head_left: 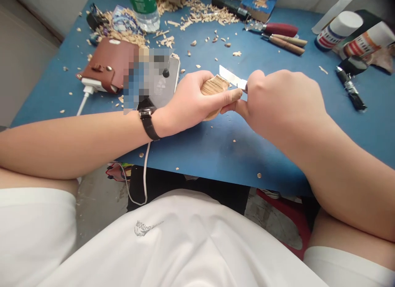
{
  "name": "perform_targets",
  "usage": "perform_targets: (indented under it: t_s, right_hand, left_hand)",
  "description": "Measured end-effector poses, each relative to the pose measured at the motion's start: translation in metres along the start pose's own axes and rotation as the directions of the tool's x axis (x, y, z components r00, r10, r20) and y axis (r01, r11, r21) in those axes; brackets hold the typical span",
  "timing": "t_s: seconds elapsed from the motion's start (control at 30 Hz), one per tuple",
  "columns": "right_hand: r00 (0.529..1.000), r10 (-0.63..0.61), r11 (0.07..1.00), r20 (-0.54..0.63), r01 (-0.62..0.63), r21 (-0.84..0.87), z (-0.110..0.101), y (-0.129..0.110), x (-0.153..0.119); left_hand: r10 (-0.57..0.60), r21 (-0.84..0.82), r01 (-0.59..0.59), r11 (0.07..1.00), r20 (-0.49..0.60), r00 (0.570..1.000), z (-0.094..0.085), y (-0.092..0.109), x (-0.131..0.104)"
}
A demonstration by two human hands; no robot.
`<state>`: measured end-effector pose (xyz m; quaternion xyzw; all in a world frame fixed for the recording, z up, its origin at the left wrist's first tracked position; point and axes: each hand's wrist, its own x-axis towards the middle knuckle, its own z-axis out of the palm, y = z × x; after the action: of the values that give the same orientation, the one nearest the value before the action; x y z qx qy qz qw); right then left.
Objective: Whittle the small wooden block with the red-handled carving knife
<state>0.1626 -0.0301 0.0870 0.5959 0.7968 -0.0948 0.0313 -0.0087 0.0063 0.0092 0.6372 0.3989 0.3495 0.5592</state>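
My left hand (pixel 191 98) is closed around a piece of wood (pixel 214 86) with a striped grain, its thumb stretched along the near side. In my right hand (pixel 284 98) is a carving knife (pixel 232 78); the fist wraps its handle, which is hidden. The bare blade points up and to the left, just beyond the right end of the wood. Whether the edge touches the wood I cannot tell. My right thumb rests close to the left thumb, by the wood's near right end.
Wood shavings (pixel 200 11) lie at the back around a bottle (pixel 143 9). Left are a brown leather case (pixel 108 61), a phone (pixel 162 83) and a white cable (pixel 146 172). Carving tools (pixel 282 30), white-capped bottles (pixel 339 30) and a black strapped item (pixel 352 87) lie right.
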Motion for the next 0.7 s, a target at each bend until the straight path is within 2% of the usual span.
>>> perform_targets:
  t_s: [0.13,0.27,0.4,0.57,0.7]
  right_hand:
    - [1.000,0.024,1.000,0.016,-0.024,-0.015,0.004,0.009,-0.005]
    - [0.993,0.071,0.986,0.097,-0.055,-0.160,0.004,0.017,-0.009]
    - [0.986,0.044,0.962,0.163,0.003,-0.272,0.003,0.014,-0.006]
    - [0.984,0.027,0.913,0.176,0.047,-0.404,0.007,0.009,-0.003]
    - [0.978,0.018,0.896,0.210,0.077,-0.438,0.007,0.011,-0.003]
  left_hand:
    - [0.009,-0.015,-0.009,1.000,-0.026,1.000,-0.005,-0.006,0.003]
    - [0.048,-0.035,-0.048,0.998,0.002,0.999,-0.011,-0.012,0.006]
    - [0.053,-0.026,-0.052,0.998,0.033,0.998,-0.014,-0.011,0.002]
    - [0.053,-0.123,-0.044,0.991,0.070,0.996,-0.009,-0.008,-0.004]
    - [0.070,-0.052,-0.066,0.997,0.089,0.994,-0.009,-0.011,-0.003]
